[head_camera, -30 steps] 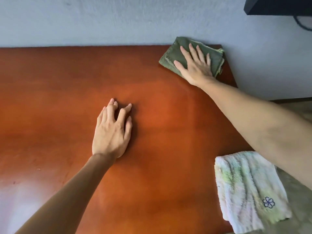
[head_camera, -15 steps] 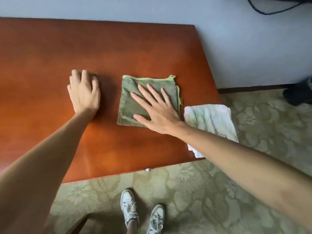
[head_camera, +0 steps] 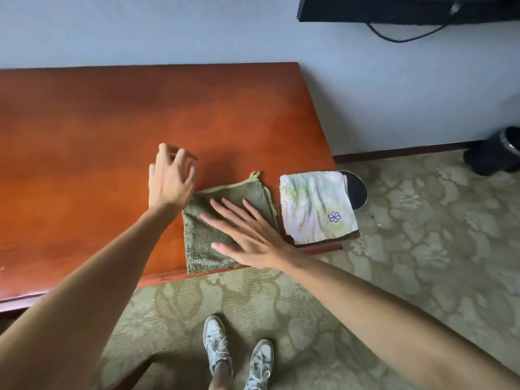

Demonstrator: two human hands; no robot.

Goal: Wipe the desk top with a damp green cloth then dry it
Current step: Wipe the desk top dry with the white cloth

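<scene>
The green cloth (head_camera: 208, 237) lies flat on the reddish-brown desk top (head_camera: 112, 142), at its near edge toward the right end. My right hand (head_camera: 247, 235) rests on the cloth with palm down and fingers spread. My left hand (head_camera: 171, 175) hovers just left of the cloth's far corner, fingers loosely curled and holding nothing. A white towel (head_camera: 315, 206) with pastel streaks and a small purple flower lies on the desk's near right corner, beside the green cloth.
The desk stands against a pale wall. A dark round object (head_camera: 356, 190) shows past the desk's right end. A patterned green carpet (head_camera: 408, 249) covers the floor, with my shoes (head_camera: 236, 353) below. A black unit with a cable (head_camera: 408, 9) hangs top right, a dark object (head_camera: 495, 153) beneath it.
My right hand has pulled the green cloth from the far right corner back to the near edge, beside the white towel. My left hand has lifted off the desk and shifted right.
</scene>
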